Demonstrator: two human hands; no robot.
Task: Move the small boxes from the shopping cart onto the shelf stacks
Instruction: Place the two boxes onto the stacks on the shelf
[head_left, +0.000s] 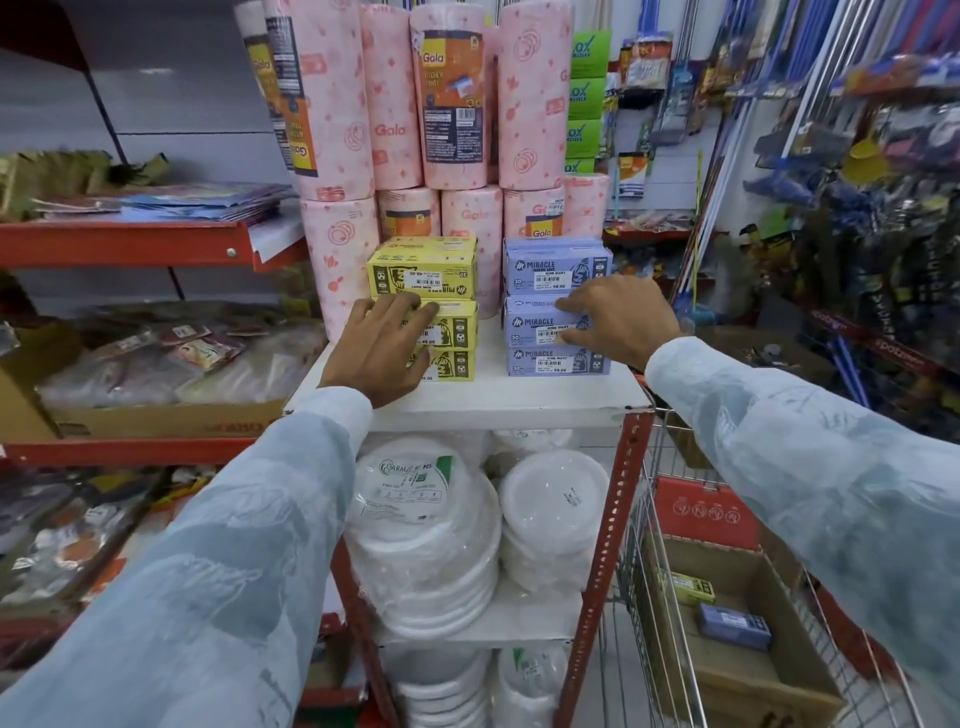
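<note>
On the white shelf top (519, 397) stand two stacks of small boxes. The yellow stack (447, 270) is on the left, three boxes high, and my left hand (387, 345) lies flat against its lower two boxes with fingers spread. The blue stack (556, 267) on the right is also three high; my right hand (618, 319) presses its fingertips on the middle blue box. Neither hand holds a box. Down at the lower right, the shopping cart (649, 525) carries a cardboard carton (737, 675) with one yellow box (691, 587) and one blue box (735, 626) inside.
Pink kitchen-towel rolls (441, 104) stand right behind the stacks. Wrapped white plates (426, 535) fill the shelves below. Red shelves with packets (156, 353) run along the left. Mops and hanging goods (857, 156) crowd the right, beyond the cart.
</note>
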